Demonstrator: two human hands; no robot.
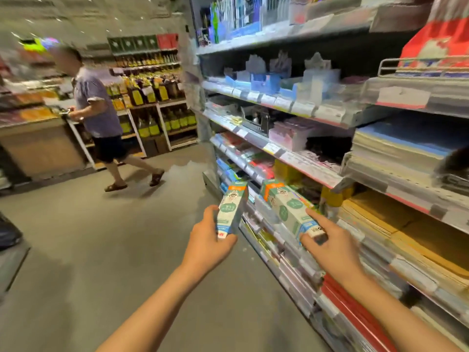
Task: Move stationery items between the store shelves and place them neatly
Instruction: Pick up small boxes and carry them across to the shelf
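My left hand grips a slim pale-green box with an orange top, held upright over the aisle floor. My right hand grips a second box of the same kind, tilted away from me, in front of the lower shelves. The two boxes are a short way apart and do not touch. The stationery shelving runs along my right, with stacked paper pads, envelopes and packets on several levels.
A person in a pale shirt and dark shorts walks across the aisle at the left. Behind them stand shelves of bottles. Grey floor stretches to my left. Yellow and red paper stacks fill the near right shelves.
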